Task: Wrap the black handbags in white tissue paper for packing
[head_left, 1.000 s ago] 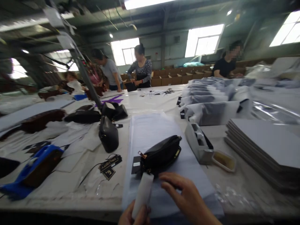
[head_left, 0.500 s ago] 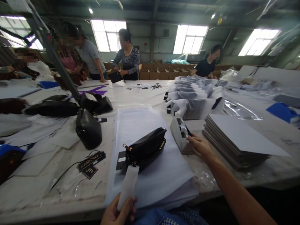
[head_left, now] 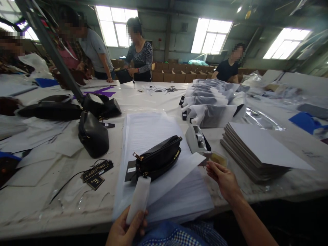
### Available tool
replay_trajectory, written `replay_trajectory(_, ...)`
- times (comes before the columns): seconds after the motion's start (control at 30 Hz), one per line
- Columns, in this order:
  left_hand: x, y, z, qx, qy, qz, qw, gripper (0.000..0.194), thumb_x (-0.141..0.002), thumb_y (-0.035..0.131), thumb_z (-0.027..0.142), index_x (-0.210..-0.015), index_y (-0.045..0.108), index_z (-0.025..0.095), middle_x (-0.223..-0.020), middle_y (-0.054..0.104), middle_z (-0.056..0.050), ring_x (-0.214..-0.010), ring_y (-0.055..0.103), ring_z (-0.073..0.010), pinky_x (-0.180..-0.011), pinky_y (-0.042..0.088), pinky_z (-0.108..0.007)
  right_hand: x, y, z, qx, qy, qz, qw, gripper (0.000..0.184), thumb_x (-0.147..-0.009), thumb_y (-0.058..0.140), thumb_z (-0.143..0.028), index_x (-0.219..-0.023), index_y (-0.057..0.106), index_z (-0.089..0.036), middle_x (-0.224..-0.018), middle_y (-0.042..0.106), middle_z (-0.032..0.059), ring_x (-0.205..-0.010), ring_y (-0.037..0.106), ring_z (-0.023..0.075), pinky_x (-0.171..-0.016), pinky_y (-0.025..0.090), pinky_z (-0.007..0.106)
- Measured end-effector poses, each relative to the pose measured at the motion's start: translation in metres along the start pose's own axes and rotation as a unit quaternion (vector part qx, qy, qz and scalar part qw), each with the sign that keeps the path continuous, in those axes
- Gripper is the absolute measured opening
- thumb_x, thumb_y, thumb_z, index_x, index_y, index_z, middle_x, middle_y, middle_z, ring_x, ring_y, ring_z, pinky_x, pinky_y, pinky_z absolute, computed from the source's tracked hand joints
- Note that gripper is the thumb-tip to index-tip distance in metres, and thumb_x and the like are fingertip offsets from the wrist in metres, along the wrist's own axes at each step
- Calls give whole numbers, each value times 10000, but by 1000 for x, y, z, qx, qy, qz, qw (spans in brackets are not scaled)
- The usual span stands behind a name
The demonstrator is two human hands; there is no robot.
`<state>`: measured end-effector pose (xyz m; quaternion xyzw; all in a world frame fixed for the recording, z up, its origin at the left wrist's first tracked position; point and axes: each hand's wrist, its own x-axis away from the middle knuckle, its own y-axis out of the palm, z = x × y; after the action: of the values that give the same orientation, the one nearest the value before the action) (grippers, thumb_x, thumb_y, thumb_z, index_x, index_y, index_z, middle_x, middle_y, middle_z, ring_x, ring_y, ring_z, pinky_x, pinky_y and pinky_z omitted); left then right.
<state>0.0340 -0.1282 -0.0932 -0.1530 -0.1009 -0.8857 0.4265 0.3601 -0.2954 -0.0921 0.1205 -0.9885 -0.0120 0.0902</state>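
My left hand (head_left: pixel 129 223) is closed around a folded white paper strip (head_left: pixel 139 198) at the near end of a small black zip bag (head_left: pixel 159 159). The bag lies on a stack of white paper sheets (head_left: pixel 143 126), with a gold zip pull and a black tag beside it. My right hand (head_left: pixel 222 179) has its fingers pinched together just in front of a tape dispenser (head_left: pixel 196 140). Whatever is between those fingertips is too small to make out. A lifted white sheet corner (head_left: pixel 194 160) points toward them.
Grey-white boards (head_left: pixel 256 147) are stacked at right. Paper-wrapped bags (head_left: pixel 212 114) stand in a row behind the dispenser. Several black bags (head_left: pixel 93 133) and loose tags (head_left: pixel 96 174) lie at left. A metal post (head_left: pixel 51 51) rises there. Co-workers (head_left: pixel 139 51) stand across the table.
My right hand has come off the tape dispenser, toward me and slightly right. The top sheet's corner now stands up beside the bag. My left hand keeps its hold on the paper strip.
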Motion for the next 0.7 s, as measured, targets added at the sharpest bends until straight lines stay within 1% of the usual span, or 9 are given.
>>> replay_trajectory(0.1, 1, 1, 2, 5, -3, 6, 1000, 581, -667, 729, 689, -821, 718, 129, -598, 633, -16, -511, 553, -144, -553, 447, -254, -11, -12, 13, 36, -10, 25, 999, 520, -503, 906, -480, -860, 776, -124, -762, 748, 98, -678, 693, 204, -567, 579, 266)
replay_trajectory(0.2, 2, 3, 2, 14, -4, 8, 1000, 586, -662, 734, 686, -823, 721, 122, -600, 634, -14, -508, 548, -140, -548, 441, -249, -9, -23, 10, 79, -39, 47, 995, 492, -588, 869, -486, -910, 773, -125, -769, 750, 86, -700, 685, 201, -610, 568, 275)
replay_trajectory(0.3, 2, 4, 3, 17, -6, 12, 1000, 546, -680, 739, 655, -824, 720, 129, -604, 633, -9, -513, 548, -138, -549, 440, -244, 15, -23, -9, 144, -137, 76, 977, 414, -714, 792, -493, -980, 766, -178, -805, 752, 52, -719, 679, 193, -713, 564, 315)
replay_trajectory(0.37, 3, 5, 6, 14, -6, 13, 1000, 524, -697, 735, 637, -826, 718, 130, -610, 634, -9, -517, 549, -140, -551, 443, -247, 39, -12, -28, 168, -217, 59, 960, 316, -771, 761, -446, -987, 762, -216, -804, 747, 32, -720, 674, 185, -763, 555, 325)
replay_trajectory(0.43, 5, 4, 10, 9, -3, 3, 1000, 511, -722, 725, 620, -844, 714, 123, -628, 641, -16, -531, 554, -141, -559, 446, -249, 67, 7, -47, 161, -287, -15, 944, 187, -803, 745, -378, -925, 765, -238, -766, 734, 21, -713, 668, 179, -758, 550, 309)
replay_trajectory(0.5, 6, 3, 14, 5, -1, -18, 1000, 497, -758, 709, 594, -876, 706, 111, -657, 648, -24, -551, 562, -138, -577, 450, -249, 94, 33, -62, 135, -314, -155, 927, 99, -833, 714, -326, -829, 757, -237, -720, 714, 22, -701, 661, 180, -718, 543, 290)
replay_trajectory(0.6, 8, 1, 17, 6, 7, -42, 999, 460, -811, 681, 550, -913, 689, 102, -690, 651, -29, -579, 571, -131, -599, 448, -242, 128, 73, -66, 118, -250, -385, 880, 171, -880, 653, -316, -776, 743, -214, -691, 700, 32, -665, 644, 171, -653, 521, 263)
replay_trajectory(0.63, 8, 1, 17, 10, 13, -43, 999, 444, -822, 677, 536, -914, 683, 102, -691, 648, -26, -582, 571, -128, -599, 446, -238, 136, 85, -63, 119, -218, -437, 865, 193, -888, 644, -328, -776, 744, -207, -694, 703, 33, -659, 641, 165, -645, 514, 254)
replay_trajectory(0.7, 8, 2, 17, 24, 24, -43, 999, 413, -831, 681, 510, -910, 669, 105, -692, 642, -19, -586, 569, -123, -590, 446, -229, 148, 106, -49, 126, -156, -494, 846, 230, -889, 641, -368, -782, 747, -194, -716, 716, 33, -679, 651, 163, -662, 510, 243)
